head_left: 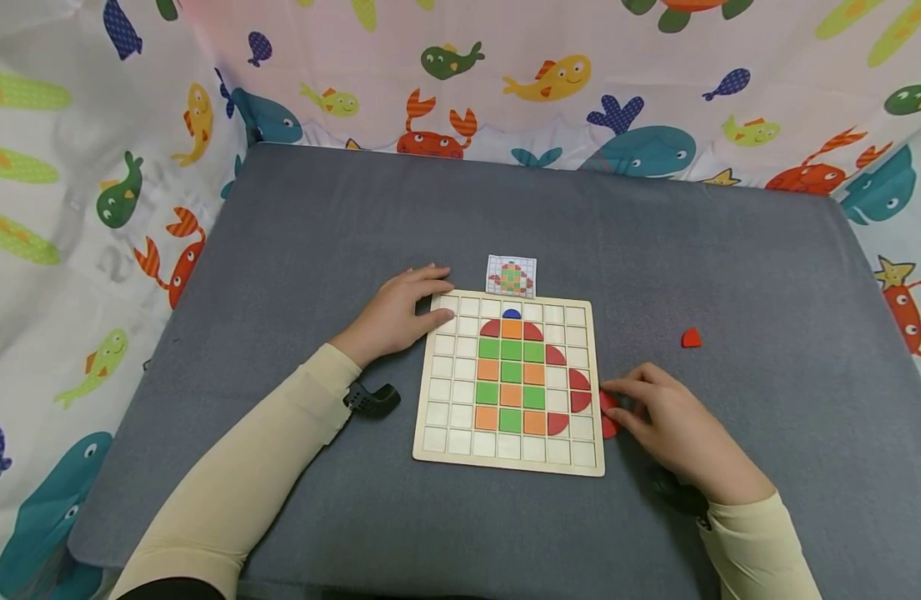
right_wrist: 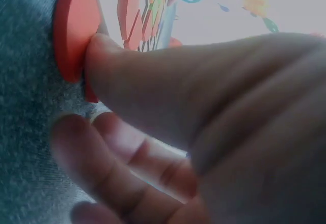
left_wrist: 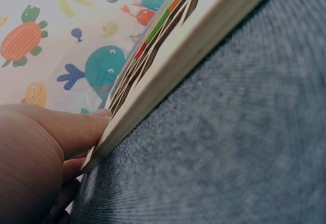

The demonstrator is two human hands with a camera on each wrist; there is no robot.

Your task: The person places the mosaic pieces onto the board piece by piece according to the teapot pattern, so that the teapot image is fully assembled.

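Note:
A square wooden grid board (head_left: 445, 448) lies on the table, some cells filled with green, orange, red and blue pieces. My left hand (head_left: 394, 317) grips its far left corner, the thumb (left_wrist: 84, 132) over the top and the other fingers at the edge. Just off the board's right edge lie red rounded pieces (head_left: 608, 428). There my right hand (head_left: 673, 417) pinches one between thumb and index finger, low against the table. In the right wrist view the thumb (right_wrist: 109, 68) presses at a red piece (right_wrist: 76, 30); the index finger's contact is hidden.
A small pattern card (head_left: 511, 276) lies against the board's far edge. One loose red piece (head_left: 691, 337) sits on the grey tabletop (head_left: 340, 225) to the right. A curtain printed with sea animals (head_left: 460, 33) hangs round the table's back and sides.

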